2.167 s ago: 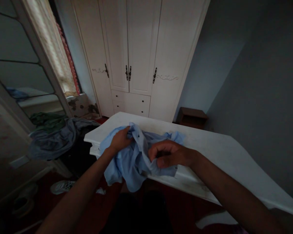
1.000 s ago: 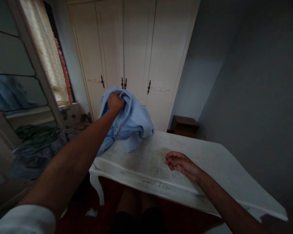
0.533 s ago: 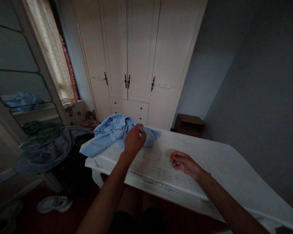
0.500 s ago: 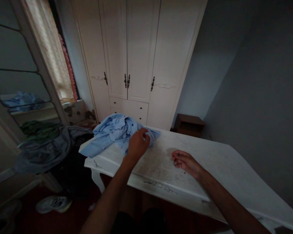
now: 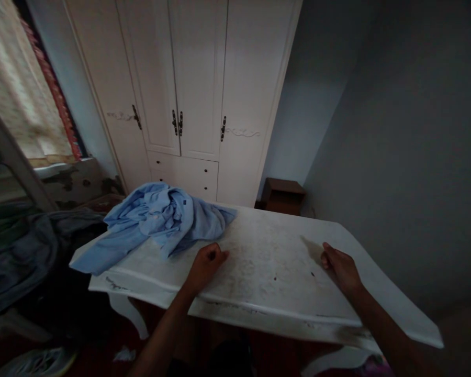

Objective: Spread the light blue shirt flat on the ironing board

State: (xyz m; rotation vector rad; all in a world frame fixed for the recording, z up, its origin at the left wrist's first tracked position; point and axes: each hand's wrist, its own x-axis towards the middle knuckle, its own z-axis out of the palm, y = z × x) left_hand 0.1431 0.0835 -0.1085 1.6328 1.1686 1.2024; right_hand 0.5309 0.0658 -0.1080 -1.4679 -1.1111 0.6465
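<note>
A crumpled light blue shirt (image 5: 160, 220) lies on the left end of a worn white table (image 5: 267, 267), one part hanging over the left edge. My left hand (image 5: 206, 264) rests on the tabletop just right of the shirt, fingers curled into a loose fist, holding nothing. My right hand (image 5: 339, 264) lies flat on the table further right, fingers stretched out, touching only the tabletop.
A white wardrobe (image 5: 188, 94) with dark handles and drawers stands behind the table. A small brown stool (image 5: 282, 193) sits by the grey wall. Dark clothes (image 5: 27, 251) are piled at the left, with a pale shoe (image 5: 35, 361) on the red floor.
My left hand let go of the blue shirt and drew back toward me onto bare tabletop. My right hand slid right and flattened. The view turned slightly left.
</note>
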